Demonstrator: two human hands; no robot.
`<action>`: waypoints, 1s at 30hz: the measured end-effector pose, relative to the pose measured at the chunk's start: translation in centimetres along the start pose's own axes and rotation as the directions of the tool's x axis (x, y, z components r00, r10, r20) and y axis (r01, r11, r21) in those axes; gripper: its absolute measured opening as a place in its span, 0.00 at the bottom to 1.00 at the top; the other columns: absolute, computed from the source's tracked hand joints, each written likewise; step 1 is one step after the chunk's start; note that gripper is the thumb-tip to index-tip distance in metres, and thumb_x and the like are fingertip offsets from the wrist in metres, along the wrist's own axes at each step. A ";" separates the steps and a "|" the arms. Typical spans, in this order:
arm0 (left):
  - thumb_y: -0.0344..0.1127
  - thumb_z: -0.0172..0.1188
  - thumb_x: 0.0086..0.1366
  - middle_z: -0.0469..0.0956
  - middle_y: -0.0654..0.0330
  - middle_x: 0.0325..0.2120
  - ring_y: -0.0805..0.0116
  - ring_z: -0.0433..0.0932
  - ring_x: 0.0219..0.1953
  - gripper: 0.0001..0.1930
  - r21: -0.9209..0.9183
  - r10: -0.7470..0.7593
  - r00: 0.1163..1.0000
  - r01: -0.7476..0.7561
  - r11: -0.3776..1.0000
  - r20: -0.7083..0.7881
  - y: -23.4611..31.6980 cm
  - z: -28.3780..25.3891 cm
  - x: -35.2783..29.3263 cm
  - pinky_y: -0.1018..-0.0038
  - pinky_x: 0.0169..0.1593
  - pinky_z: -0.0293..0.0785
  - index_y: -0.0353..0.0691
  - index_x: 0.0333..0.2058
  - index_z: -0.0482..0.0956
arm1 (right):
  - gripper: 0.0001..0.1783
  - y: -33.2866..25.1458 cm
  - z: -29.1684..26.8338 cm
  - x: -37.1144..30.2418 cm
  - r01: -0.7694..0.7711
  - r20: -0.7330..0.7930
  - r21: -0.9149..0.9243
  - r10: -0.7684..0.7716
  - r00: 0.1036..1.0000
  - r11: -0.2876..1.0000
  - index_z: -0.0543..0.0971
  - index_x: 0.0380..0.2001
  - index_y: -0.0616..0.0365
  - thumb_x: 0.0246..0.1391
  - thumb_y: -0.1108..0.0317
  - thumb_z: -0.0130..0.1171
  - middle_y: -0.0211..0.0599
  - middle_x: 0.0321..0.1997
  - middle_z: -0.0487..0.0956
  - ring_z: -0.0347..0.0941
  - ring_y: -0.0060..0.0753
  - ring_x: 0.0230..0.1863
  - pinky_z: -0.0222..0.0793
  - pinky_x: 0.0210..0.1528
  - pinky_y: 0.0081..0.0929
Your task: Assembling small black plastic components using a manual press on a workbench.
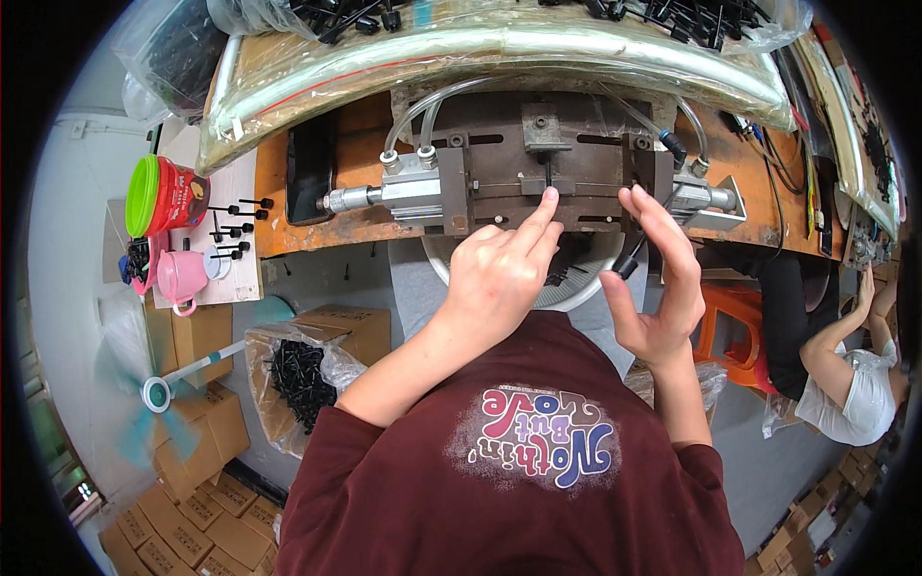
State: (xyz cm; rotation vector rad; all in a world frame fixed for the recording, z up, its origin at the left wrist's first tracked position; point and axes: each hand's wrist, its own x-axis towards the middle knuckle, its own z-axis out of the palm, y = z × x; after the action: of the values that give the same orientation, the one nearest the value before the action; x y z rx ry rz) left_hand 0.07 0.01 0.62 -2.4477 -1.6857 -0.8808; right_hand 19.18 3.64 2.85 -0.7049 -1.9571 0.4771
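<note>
My left hand (504, 274) reaches to the middle of a dark metal fixture (499, 206), its index finger stretched out. The fingertip touches or nearly touches a small black pin (548, 171) standing in the centre block (567, 184). To the right, my right hand (667, 288) is raised, thumb apart from the long fingers, fingertips near the fixture's right end. A thin-stemmed part with a black head (626, 266) sits between thumb and fingers, its stem running behind the fingers. Air cylinders flank the fixture, one on the left (413, 195) and one on the right (699, 197).
Below the fixture, a white basin (583, 296) holds dark parts. A bag of black parts (300, 379) stands lower left, near a spinning fan (156, 394). Red tub (181, 195) and pink cup (181, 276) are at left. Another person (850, 384) sits at right beside an orange stool (727, 331).
</note>
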 end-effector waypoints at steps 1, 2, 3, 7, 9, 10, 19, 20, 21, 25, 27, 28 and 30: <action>0.31 0.70 0.52 0.81 0.58 0.52 0.70 0.80 0.23 0.12 -0.002 -0.006 1.000 0.006 1.000 0.008 0.0 0.0 0.0 0.77 0.31 0.76 0.39 0.38 0.84 | 0.24 0.1 0.1 -0.3 0.002 -0.004 0.029 -0.002 1.000 1.000 0.75 0.46 0.70 0.44 0.78 0.71 0.64 0.56 0.76 0.78 0.57 0.54 0.77 0.54 0.40; 0.31 0.70 0.52 0.81 0.58 0.52 0.70 0.79 0.22 0.12 -0.004 -0.012 1.000 0.012 1.000 0.016 0.0 -0.1 0.0 0.77 0.31 0.76 0.39 0.38 0.84 | 0.22 0.1 0.1 -0.5 0.005 -0.008 0.057 -0.004 1.000 0.998 0.75 0.43 0.69 0.43 0.79 0.71 0.64 0.56 0.76 0.79 0.57 0.53 0.78 0.52 0.40; 0.31 0.70 0.52 0.81 0.58 0.52 0.70 0.79 0.22 0.12 -0.003 -0.023 0.999 0.023 1.000 0.024 0.0 -0.1 0.0 0.77 0.31 0.76 0.39 0.38 0.84 | 0.20 -0.4 -0.2 -0.1 0.022 0.066 -0.032 -0.020 0.998 0.999 0.74 0.38 0.67 0.41 0.81 0.72 0.63 0.54 0.78 0.81 0.55 0.49 0.80 0.47 0.38; 0.31 0.70 0.53 0.81 0.58 0.52 0.70 0.79 0.21 0.12 -0.024 -0.028 1.000 0.028 0.999 0.013 -0.2 0.0 -0.2 0.77 0.30 0.76 0.39 0.38 0.84 | 0.18 -1.0 -0.3 -0.7 0.070 0.162 -0.160 -0.044 0.986 0.985 0.80 0.36 0.67 0.39 0.79 0.74 0.54 0.52 0.80 0.82 0.46 0.45 0.80 0.44 0.33; 0.31 0.70 0.53 0.81 0.58 0.52 0.69 0.78 0.21 0.12 -0.030 -0.029 1.000 0.029 0.999 0.006 -0.2 0.1 -0.3 0.77 0.30 0.76 0.39 0.38 0.84 | 0.18 -1.0 0.0 -1.0 0.090 0.151 -0.179 -0.063 0.987 0.980 0.82 0.36 0.66 0.38 0.78 0.75 0.52 0.51 0.81 0.82 0.44 0.42 0.80 0.42 0.32; 0.31 0.70 0.53 0.81 0.58 0.52 0.69 0.78 0.21 0.12 -0.046 -0.017 1.000 0.017 0.999 0.007 -0.2 0.0 -0.3 0.76 0.30 0.76 0.39 0.38 0.85 | 0.18 -1.0 0.1 -1.0 0.090 0.147 -0.176 -0.064 0.987 0.980 0.82 0.36 0.66 0.37 0.78 0.75 0.52 0.51 0.81 0.82 0.44 0.42 0.80 0.42 0.32; 0.30 0.65 0.64 0.84 0.54 0.42 0.67 0.85 0.35 0.13 -0.668 -0.236 0.905 0.422 0.614 0.355 0.2 -3.8 -1.6 0.75 0.40 0.82 0.34 0.47 0.83 | 0.17 -0.6 1.2 -1.4 -0.019 0.140 -0.070 0.028 0.990 0.997 0.83 0.36 0.62 0.37 0.76 0.74 0.47 0.53 0.82 0.81 0.44 0.46 0.78 0.43 0.32; 0.29 0.63 0.66 0.84 0.54 0.42 0.67 0.84 0.35 0.14 -0.769 -0.307 0.861 0.503 0.394 0.406 0.4 -3.5 -1.6 0.75 0.40 0.82 0.33 0.49 0.82 | 0.18 -0.8 1.3 -1.3 -0.007 0.127 -0.031 0.011 0.992 1.000 0.83 0.36 0.62 0.37 0.75 0.74 0.46 0.52 0.82 0.81 0.44 0.47 0.78 0.44 0.33; 0.29 0.62 0.67 0.84 0.54 0.42 0.67 0.84 0.35 0.14 -0.825 -0.359 0.807 0.545 0.148 0.469 0.7 -3.0 -1.6 0.74 0.40 0.82 0.31 0.50 0.81 | 0.18 -1.0 1.4 -1.2 0.004 0.115 0.008 -0.005 0.993 1.000 0.84 0.36 0.61 0.37 0.75 0.74 0.45 0.52 0.82 0.81 0.44 0.47 0.77 0.45 0.33; 0.31 0.59 0.70 0.84 0.56 0.40 0.70 0.84 0.39 0.16 -0.768 -0.239 0.734 0.571 -0.290 0.635 -0.1 -3.1 -1.5 0.75 0.42 0.82 0.29 0.54 0.77 | 0.21 -1.3 1.6 -1.5 -0.066 0.099 0.123 0.053 0.994 0.990 0.84 0.39 0.60 0.38 0.71 0.76 0.43 0.51 0.83 0.76 0.39 0.48 0.72 0.49 0.31; 0.30 0.61 0.68 0.85 0.57 0.35 0.72 0.84 0.36 0.14 -0.758 -0.329 0.685 0.617 -0.213 0.650 0.3 -3.8 -1.1 0.78 0.39 0.81 0.32 0.51 0.80 | 0.21 -1.3 1.3 -1.2 -0.249 0.080 0.325 0.236 0.968 0.912 0.83 0.42 0.61 0.40 0.71 0.75 0.42 0.50 0.83 0.75 0.36 0.48 0.71 0.49 0.30; 0.28 0.62 0.67 0.85 0.57 0.34 0.73 0.84 0.35 0.13 -0.791 -0.362 0.731 0.611 -0.028 0.578 0.5 -3.8 -1.2 0.78 0.38 0.81 0.32 0.50 0.82 | 0.20 -0.9 1.5 -1.3 -0.360 0.101 0.497 0.359 0.928 0.790 0.78 0.50 0.70 0.59 0.65 0.63 0.45 0.45 0.82 0.74 0.29 0.43 0.70 0.46 0.26; 0.26 0.63 0.66 0.85 0.57 0.31 0.73 0.84 0.32 0.11 -0.769 -0.374 0.828 0.542 0.340 0.418 0.9 -3.9 -1.3 0.78 0.35 0.81 0.32 0.46 0.84 | 0.18 -1.0 1.3 -0.1 -0.620 0.246 0.568 0.607 0.755 0.541 0.77 0.51 0.72 0.64 0.69 0.54 0.43 0.42 0.82 0.74 0.22 0.36 0.70 0.40 0.21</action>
State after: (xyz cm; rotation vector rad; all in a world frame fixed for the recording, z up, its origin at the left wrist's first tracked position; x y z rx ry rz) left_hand -1.08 -2.75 3.51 -2.5466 -2.5470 -2.1554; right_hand 17.82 2.77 2.77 -0.9294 -1.3504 1.5053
